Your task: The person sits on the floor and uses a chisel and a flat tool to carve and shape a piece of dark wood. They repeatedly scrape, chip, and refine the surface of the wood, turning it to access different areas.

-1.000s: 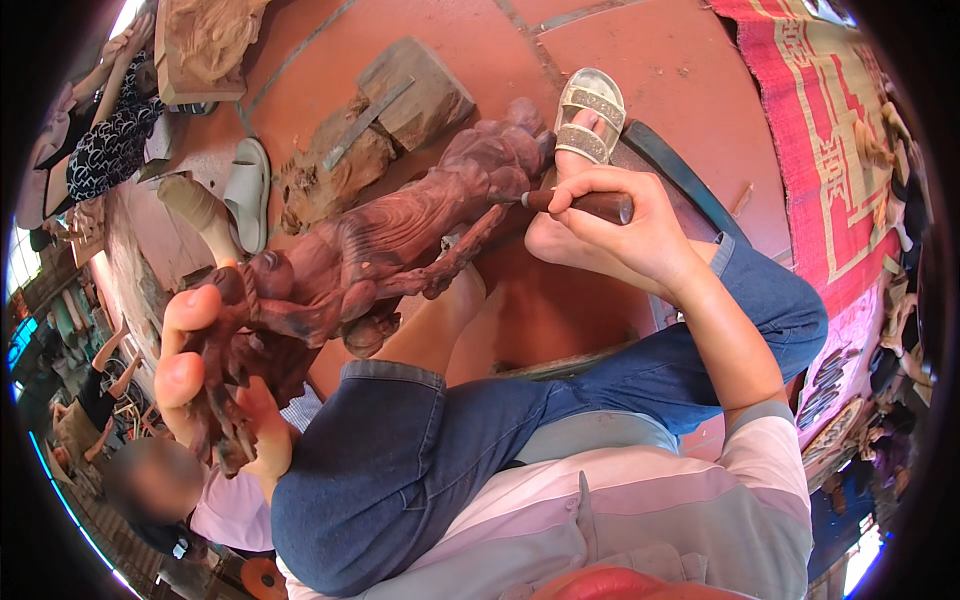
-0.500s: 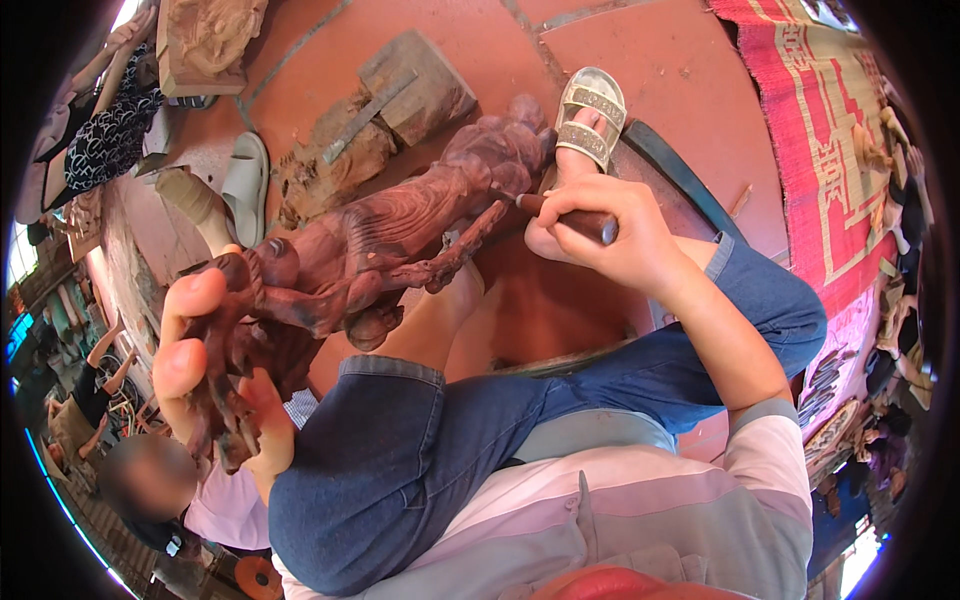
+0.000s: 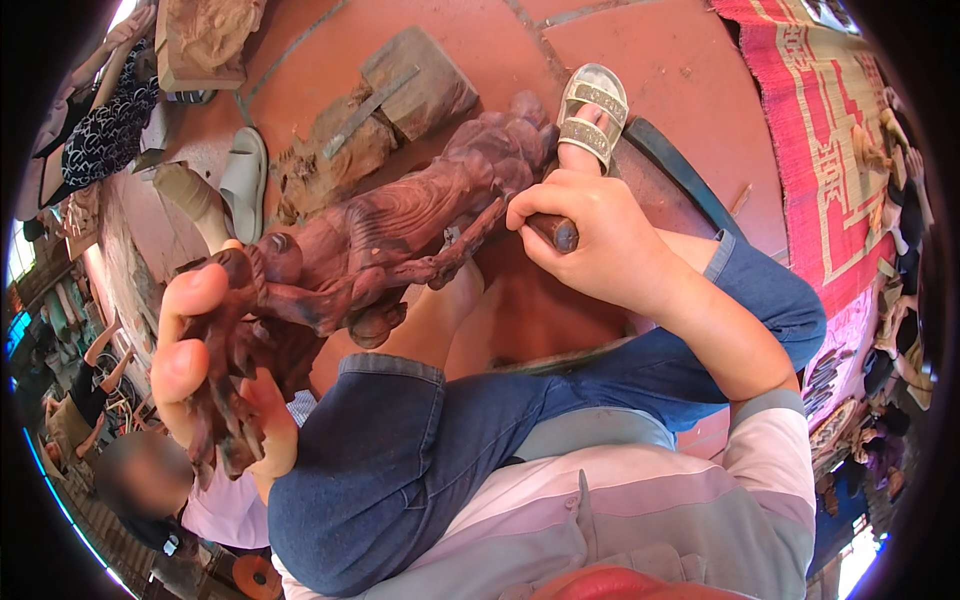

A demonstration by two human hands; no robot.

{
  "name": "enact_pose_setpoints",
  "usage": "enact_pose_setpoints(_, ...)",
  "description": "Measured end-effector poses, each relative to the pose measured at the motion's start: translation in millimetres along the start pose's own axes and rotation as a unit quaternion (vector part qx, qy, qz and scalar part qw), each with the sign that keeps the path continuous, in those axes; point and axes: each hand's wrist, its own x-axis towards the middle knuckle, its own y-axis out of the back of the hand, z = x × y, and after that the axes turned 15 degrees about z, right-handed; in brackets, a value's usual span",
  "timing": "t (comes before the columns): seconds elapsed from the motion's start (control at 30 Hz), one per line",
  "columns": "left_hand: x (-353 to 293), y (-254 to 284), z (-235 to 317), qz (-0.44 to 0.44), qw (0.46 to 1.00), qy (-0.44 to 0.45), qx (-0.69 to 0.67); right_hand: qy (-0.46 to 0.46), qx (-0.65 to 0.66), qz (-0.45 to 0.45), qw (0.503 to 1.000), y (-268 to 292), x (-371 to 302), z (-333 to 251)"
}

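A reddish-brown carved wooden figure (image 3: pixel 400 215) lies slantwise across my lap, its far end near my sandalled foot (image 3: pixel 592 118). My left hand (image 3: pixel 190 345) wraps round the figure's near left end, fingers on one side and thumb on the other. In my right hand (image 3: pixel 595 235) is a hand tool with a dark round wooden handle (image 3: pixel 565 236), closed in the fist. That fist sits right beside the figure's thin branch-like part (image 3: pixel 470 235). The tool's working end is hidden behind the fingers, so its exact kind cannot be told.
A flat metal bar (image 3: pixel 370 112) lies across wood blocks (image 3: pixel 420 80) on the red tiled floor. Beside them stands an empty grey sandal (image 3: pixel 245 180). A dark curved strip (image 3: pixel 680 175) lies right of my foot, near a red patterned mat (image 3: pixel 810 150). Another person (image 3: pixel 225 510) is at lower left.
My right hand has turned and shifted slightly left, so the tool's handle now points more toward me and its shaft is out of sight. The left hand and the figure stay almost still.
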Motion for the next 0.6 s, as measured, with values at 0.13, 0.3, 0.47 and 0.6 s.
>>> enact_pose_setpoints(0.13, 4, 2, 0, -0.013, 0.999, -0.006, 0.042, 0.013, 0.009, -0.015, 1.0, 4, -7, 14)
enact_pose_setpoints(0.3, 4, -1, 0, 0.004, 0.999, -0.01, 0.052, -0.03, 0.121, 0.08, 0.989, 0, -25, 38)
enact_pose_setpoints(0.47, -1, -1, -1, 0.028, 0.999, -0.013, 0.044, -0.08, 0.161, 0.112, 0.977, 3, -23, 38)
enact_pose_setpoints(0.6, -1, -3, -3, 0.034, 0.999, -0.016, 0.02, -0.082, 0.168, 0.126, 0.974, 14, -13, 23)
